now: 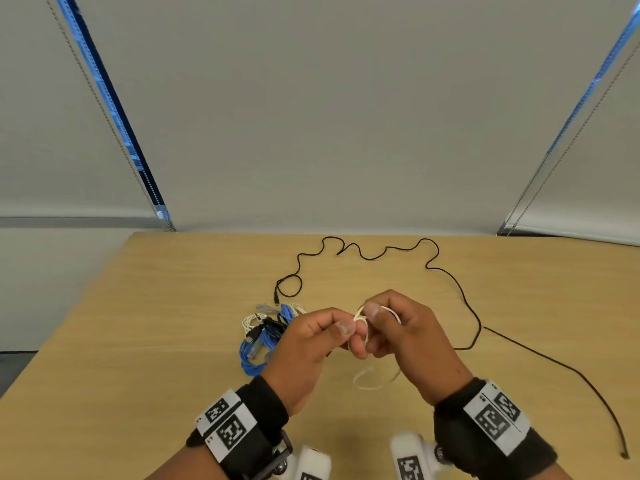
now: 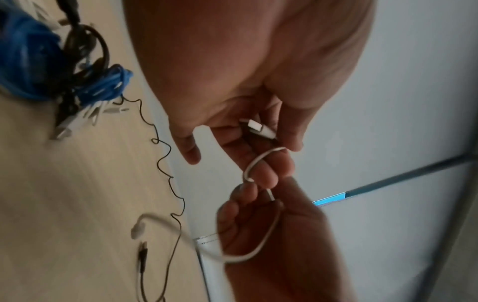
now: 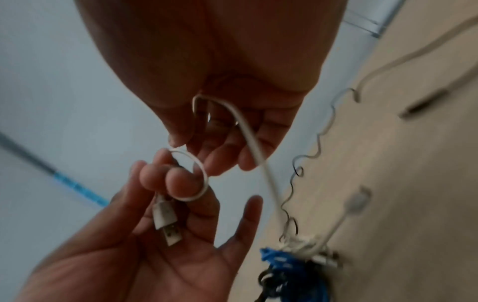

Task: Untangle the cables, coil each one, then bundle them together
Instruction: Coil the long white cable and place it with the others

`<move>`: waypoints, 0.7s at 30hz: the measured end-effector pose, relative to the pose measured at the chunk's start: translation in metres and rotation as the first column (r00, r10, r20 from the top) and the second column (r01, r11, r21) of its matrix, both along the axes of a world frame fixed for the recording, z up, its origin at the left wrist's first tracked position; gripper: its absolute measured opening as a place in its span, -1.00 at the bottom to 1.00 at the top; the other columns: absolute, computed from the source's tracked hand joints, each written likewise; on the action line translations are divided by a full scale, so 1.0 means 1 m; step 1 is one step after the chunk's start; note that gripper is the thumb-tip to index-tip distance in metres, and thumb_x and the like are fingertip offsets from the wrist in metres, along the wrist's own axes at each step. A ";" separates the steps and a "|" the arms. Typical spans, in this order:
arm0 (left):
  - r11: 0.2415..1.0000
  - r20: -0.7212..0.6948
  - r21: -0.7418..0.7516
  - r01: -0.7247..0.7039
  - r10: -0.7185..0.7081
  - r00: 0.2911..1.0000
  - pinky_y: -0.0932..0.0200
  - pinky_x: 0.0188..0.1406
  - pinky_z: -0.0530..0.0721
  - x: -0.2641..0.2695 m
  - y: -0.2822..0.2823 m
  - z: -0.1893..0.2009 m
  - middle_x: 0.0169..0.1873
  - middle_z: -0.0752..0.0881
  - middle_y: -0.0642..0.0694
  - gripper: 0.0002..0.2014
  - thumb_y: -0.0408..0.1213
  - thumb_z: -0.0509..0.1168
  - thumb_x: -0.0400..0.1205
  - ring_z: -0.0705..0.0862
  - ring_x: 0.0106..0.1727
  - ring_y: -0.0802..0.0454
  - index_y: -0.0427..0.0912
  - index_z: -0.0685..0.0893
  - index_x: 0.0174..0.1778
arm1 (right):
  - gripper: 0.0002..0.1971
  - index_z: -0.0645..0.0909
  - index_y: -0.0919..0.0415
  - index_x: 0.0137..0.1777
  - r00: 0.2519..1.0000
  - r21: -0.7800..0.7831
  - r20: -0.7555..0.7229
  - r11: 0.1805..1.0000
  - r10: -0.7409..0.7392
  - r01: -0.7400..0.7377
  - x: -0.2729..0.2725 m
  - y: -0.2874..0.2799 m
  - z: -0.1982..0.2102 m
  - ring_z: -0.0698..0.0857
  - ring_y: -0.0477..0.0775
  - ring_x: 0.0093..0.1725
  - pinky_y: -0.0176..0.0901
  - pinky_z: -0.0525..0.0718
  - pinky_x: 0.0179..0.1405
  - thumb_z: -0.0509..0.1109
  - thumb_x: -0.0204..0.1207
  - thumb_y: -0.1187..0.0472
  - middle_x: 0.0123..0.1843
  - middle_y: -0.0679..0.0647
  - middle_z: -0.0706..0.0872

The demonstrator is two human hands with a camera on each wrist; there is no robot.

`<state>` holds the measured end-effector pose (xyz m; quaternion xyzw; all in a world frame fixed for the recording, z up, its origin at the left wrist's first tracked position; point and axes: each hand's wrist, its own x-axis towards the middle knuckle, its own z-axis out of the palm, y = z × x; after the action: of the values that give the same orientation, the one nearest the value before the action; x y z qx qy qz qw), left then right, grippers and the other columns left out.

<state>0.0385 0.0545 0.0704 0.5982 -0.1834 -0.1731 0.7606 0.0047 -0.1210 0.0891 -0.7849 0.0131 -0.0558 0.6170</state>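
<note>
A wooden table (image 1: 180, 306) filled the lower half of the head view. Taking the cable pile (image 1: 265, 336) as the landmark: it was a heap of blue, black and white cables lying on the table, left of both hands. A long thin black cable (image 1: 367, 256) snaked from the pile's far side, curved away across the table behind the hands and trailed off to the right, well apart from the pile at its loose end.

Just right of the pile, both hands were raised above the table, meeting around a white cable (image 3: 201, 179). The left hand (image 1: 304, 351) had its fingers curled round a small loop of it, the USB plug (image 3: 166, 222) lying in the palm. The right hand (image 1: 408, 337) pinched the same cable just beside the loop, the rest running through its fingers and drooping toward the table; blur makes its far end uncertain, though it seemed to lie near the pile.
</note>
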 end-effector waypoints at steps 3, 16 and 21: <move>0.996 -0.070 -0.090 0.011 -0.018 0.997 0.03 0.09 0.70 0.000 0.005 0.002 -0.28 0.77 -0.20 -0.80 -0.19 0.33 0.66 0.74 -0.15 -0.13 -0.17 0.83 -0.11 | -0.86 0.71 0.16 -0.06 0.990 0.347 -0.140 0.936 -0.004 0.053 -0.007 0.004 -0.013 0.58 0.07 -0.46 -0.12 0.60 -0.42 0.40 0.67 0.12 -0.32 0.17 0.69; 0.954 0.035 0.039 -0.298 0.297 0.954 -0.01 0.44 0.57 0.010 -0.048 0.016 0.10 0.88 0.02 -0.79 -0.31 0.28 0.76 0.76 0.29 0.15 -0.01 0.81 0.15 | -0.75 0.70 -0.17 0.25 0.970 -0.259 -0.126 0.937 0.207 -0.234 -0.024 -0.026 -0.011 0.60 -0.39 -0.25 -0.54 0.46 -0.22 0.20 0.77 -0.04 -0.28 -0.52 0.64; 0.860 0.395 0.437 -0.262 0.078 0.915 -0.10 0.74 0.18 0.006 -0.055 0.002 0.13 0.82 0.32 -0.76 -0.18 0.25 0.76 0.72 0.23 0.36 0.10 0.80 0.20 | -0.69 0.57 0.10 -0.23 0.976 -0.372 -0.023 0.904 0.216 -0.209 -0.013 -0.058 0.010 0.37 -0.15 -0.44 -0.20 0.36 -0.39 0.32 0.70 -0.04 -0.43 -0.09 0.44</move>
<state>0.0441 -0.0008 0.0721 0.8037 -0.2179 -0.0304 0.5528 -0.0083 -0.1786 0.0988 -0.8837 -0.0892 0.0028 0.4595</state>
